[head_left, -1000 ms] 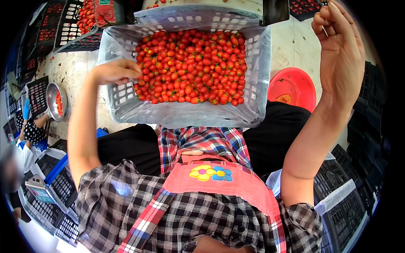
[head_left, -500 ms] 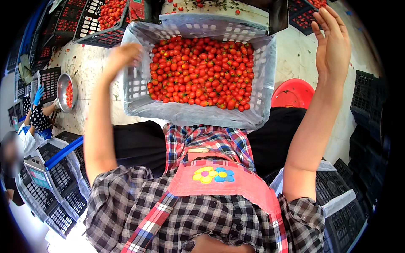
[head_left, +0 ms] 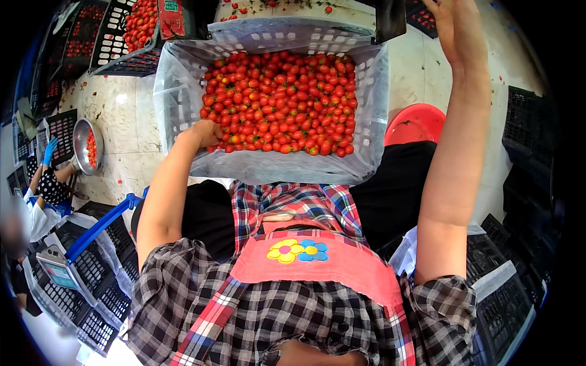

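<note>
A crate lined with clear plastic (head_left: 268, 168) stands in front of me, holding a broad layer of red cherry tomatoes (head_left: 281, 100), some with green stems. My left hand (head_left: 204, 132) is over the crate's near left part, its fingers curled together against the tomatoes there. Whatever those fingers hold, if anything, is hidden. My right arm stretches far forward on the right, beyond the crate. My right hand (head_left: 455, 27) is partly cut off by the upper edge. One finger or thumb stands out apart from it, and no object shows in it.
A red plastic basin (head_left: 416, 122) sits right of the crate. Black crates with tomatoes (head_left: 116, 61) stand at the far left, another crate (head_left: 421, 19) at the far right. Beside a metal bowl (head_left: 82, 146) on the left, another person wears a blue glove (head_left: 49, 151).
My left hand has come from outside the crate's left wall to the tomatoes at the near left. My right hand has moved farther forward and slightly left. The view has shifted a little.
</note>
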